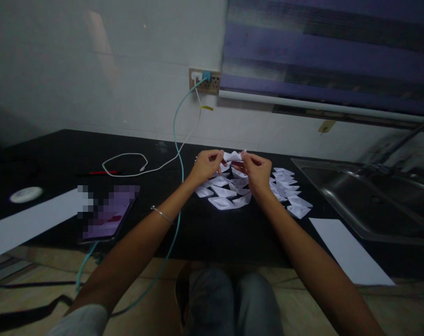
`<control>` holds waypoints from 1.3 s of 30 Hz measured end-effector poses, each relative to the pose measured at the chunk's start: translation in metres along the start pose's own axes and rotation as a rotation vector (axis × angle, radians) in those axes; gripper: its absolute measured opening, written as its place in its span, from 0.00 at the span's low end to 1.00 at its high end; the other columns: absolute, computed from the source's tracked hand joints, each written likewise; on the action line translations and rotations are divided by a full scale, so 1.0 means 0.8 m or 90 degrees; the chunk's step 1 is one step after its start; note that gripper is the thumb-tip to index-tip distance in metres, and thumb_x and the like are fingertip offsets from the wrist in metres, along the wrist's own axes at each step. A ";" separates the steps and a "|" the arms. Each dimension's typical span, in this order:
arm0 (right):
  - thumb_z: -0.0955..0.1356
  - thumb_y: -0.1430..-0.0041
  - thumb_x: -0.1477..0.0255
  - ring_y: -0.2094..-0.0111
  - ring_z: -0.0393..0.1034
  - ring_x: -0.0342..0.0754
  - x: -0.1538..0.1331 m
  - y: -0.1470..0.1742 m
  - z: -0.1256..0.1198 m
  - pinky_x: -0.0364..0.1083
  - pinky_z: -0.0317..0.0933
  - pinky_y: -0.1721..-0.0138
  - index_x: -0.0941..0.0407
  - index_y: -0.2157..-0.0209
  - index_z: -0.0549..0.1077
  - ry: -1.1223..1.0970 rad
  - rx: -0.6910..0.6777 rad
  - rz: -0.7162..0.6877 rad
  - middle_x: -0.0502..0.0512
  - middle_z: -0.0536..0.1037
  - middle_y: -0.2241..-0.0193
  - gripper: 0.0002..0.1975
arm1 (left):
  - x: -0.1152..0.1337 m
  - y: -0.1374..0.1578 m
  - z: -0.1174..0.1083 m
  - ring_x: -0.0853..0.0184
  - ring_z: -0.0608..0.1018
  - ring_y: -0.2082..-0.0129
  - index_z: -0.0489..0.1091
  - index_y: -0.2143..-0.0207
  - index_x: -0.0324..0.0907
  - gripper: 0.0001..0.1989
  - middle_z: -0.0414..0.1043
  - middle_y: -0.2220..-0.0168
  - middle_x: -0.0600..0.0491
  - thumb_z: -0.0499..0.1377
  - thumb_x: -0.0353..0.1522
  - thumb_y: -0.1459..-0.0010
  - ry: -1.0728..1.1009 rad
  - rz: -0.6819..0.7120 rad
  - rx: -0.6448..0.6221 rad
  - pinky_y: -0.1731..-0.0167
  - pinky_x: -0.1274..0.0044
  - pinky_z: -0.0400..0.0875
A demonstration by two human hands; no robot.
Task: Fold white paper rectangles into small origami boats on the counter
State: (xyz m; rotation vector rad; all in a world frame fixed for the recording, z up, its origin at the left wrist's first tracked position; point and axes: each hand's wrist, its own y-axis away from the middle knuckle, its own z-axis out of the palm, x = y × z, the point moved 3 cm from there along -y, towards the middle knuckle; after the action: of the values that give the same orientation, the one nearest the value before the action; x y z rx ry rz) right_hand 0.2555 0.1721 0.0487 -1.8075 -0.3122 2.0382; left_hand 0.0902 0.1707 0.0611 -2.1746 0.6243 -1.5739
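Observation:
A folded white paper boat point(232, 156) is stretched between my two hands, above the far part of the black counter. My left hand point(208, 164) pinches its left end between thumb and fingers. On the opposite end, my right hand point(257, 170) has a similar pinch. Beneath and in front of the hands lie several finished-looking paper boats point(222, 202), close together in rows. More paper boats point(298, 206) form a cluster to the right of my right forearm. Some boats are partly covered by my hands.
A stainless sink point(333, 193) is set into the counter point(205, 238) at right, near a white paper strip point(348, 252). At left are a phone point(109, 214), another paper strip point(40, 219), a white round object point(26, 194) and a red pen-like item point(102, 172). A teal cable point(174, 123) crosses my left forearm area.

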 end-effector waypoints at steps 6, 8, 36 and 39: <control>0.75 0.53 0.57 0.67 0.79 0.51 0.008 -0.005 -0.004 0.51 0.76 0.62 0.56 0.66 0.78 -0.030 0.031 -0.012 0.54 0.81 0.70 0.17 | -0.010 -0.005 0.001 0.71 0.77 0.80 0.65 0.64 0.41 0.08 0.72 0.76 0.55 0.53 0.36 0.36 0.090 -0.075 0.080 0.84 0.83 0.62; 0.76 0.55 0.60 0.68 0.78 0.49 0.008 -0.007 -0.005 0.51 0.76 0.61 0.56 0.67 0.77 -0.053 0.054 0.001 0.52 0.80 0.71 0.17 | -0.014 -0.008 0.001 0.71 0.78 0.79 0.63 0.63 0.42 0.08 0.71 0.75 0.55 0.54 0.38 0.36 0.118 -0.078 0.096 0.85 0.83 0.62; 0.76 0.51 0.61 0.66 0.77 0.47 -0.024 0.000 -0.003 0.49 0.73 0.60 0.53 0.66 0.79 0.009 -0.073 -0.180 0.52 0.81 0.67 0.13 | 0.011 0.006 -0.007 0.73 0.72 0.79 0.67 0.73 0.40 0.17 0.69 0.79 0.55 0.57 0.42 0.38 0.044 0.099 -0.098 0.76 0.81 0.66; 0.76 0.52 0.60 0.66 0.77 0.48 -0.024 0.000 0.000 0.48 0.73 0.61 0.53 0.63 0.79 0.031 -0.127 -0.146 0.53 0.81 0.66 0.16 | 0.013 0.006 -0.011 0.73 0.73 0.78 0.68 0.76 0.38 0.18 0.70 0.79 0.54 0.58 0.42 0.38 0.065 0.072 -0.104 0.75 0.81 0.67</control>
State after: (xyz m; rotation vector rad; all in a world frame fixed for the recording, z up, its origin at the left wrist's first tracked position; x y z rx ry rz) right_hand 0.2573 0.1636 0.0659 -1.8355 -0.6970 1.8562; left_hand 0.0838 0.1607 0.0694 -2.1404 0.9217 -1.6324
